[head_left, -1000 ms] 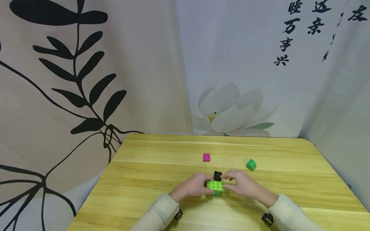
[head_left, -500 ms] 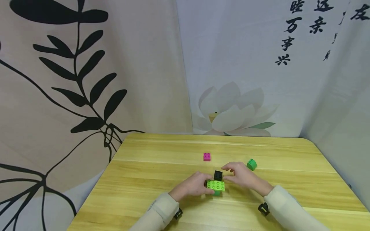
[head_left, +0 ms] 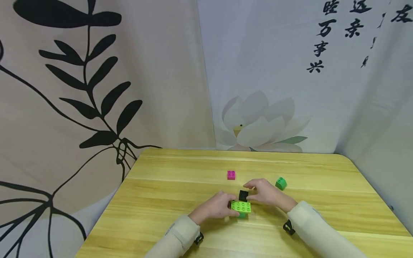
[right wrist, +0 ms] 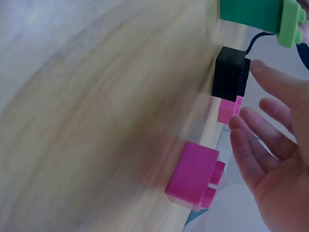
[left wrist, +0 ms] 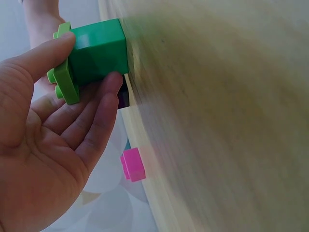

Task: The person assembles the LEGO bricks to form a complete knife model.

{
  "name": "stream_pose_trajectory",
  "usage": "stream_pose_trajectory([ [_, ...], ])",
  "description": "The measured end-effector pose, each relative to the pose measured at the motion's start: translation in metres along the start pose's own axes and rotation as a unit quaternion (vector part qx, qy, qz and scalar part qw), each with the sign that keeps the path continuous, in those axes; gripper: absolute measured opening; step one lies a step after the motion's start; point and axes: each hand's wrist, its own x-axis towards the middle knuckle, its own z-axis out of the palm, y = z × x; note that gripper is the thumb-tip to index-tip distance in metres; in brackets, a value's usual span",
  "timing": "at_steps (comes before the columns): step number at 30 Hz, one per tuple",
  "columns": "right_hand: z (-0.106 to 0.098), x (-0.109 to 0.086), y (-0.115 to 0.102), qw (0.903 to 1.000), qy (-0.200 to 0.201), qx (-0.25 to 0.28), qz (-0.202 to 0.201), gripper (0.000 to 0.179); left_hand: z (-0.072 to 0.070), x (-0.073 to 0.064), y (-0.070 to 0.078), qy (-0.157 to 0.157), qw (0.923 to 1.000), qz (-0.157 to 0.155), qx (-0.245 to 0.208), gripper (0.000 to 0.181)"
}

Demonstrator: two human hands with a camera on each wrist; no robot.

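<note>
Plainly, the black brick (head_left: 243,195) is found just left of the right hand's (head_left: 266,193) thumb, and by the right hand it is approached more nearly than by the left. Nothing is gripped there: the fingers are held loosely extended, and whether the brick is touched cannot be told. In the left hand (head_left: 217,206), a lime plate (head_left: 240,206) and the green block (left wrist: 99,53) under it are gripped as one stack, the plate's long axis being pointed from that hand toward the right.

One plate, one block and one black brick are counted. One loose green brick (head_left: 280,183) is seen beyond the back of the right hand. Two pink bricks are counted: a nearer pink brick (right wrist: 192,174) by the right fingers, a farther pink brick (head_left: 231,175) beyond both hands.
</note>
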Motion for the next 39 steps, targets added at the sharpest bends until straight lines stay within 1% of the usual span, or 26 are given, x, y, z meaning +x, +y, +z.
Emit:
stream_pose_trajectory([
  [5,0.002,0.004,0.001,0.9997,-0.024,0.002,0.007,0.039,0.001,-0.001,-0.001,0.003,1.0000,0.006,0.006,0.032],
  [9,0.004,0.006,0.000,0.9993,-0.036,0.004,0.004,0.040,0.002,0.000,-0.002,0.005,0.9999,0.008,0.011,0.031],
  [20,0.006,0.010,0.002,0.9985,-0.055,-0.001,-0.007,0.036,0.001,0.001,0.000,0.007,0.9998,0.006,0.018,0.033],
  [26,0.007,0.011,0.001,0.9979,-0.065,-0.008,-0.003,0.034,0.002,0.001,-0.001,0.006,0.9999,0.007,0.005,0.033],
  [32,0.008,0.011,0.002,0.9983,-0.057,-0.012,-0.006,0.031,0.003,0.001,-0.003,0.007,0.9999,0.009,-0.001,0.030],
  [35,0.008,0.010,0.003,0.9988,-0.049,0.001,-0.008,0.032,0.002,0.001,-0.003,0.008,0.9999,0.011,-0.005,0.029],
  [39,0.005,0.008,0.003,0.9991,-0.036,0.020,0.005,0.033,0.001,0.000,-0.003,0.011,0.9998,0.010,-0.010,0.031],
])
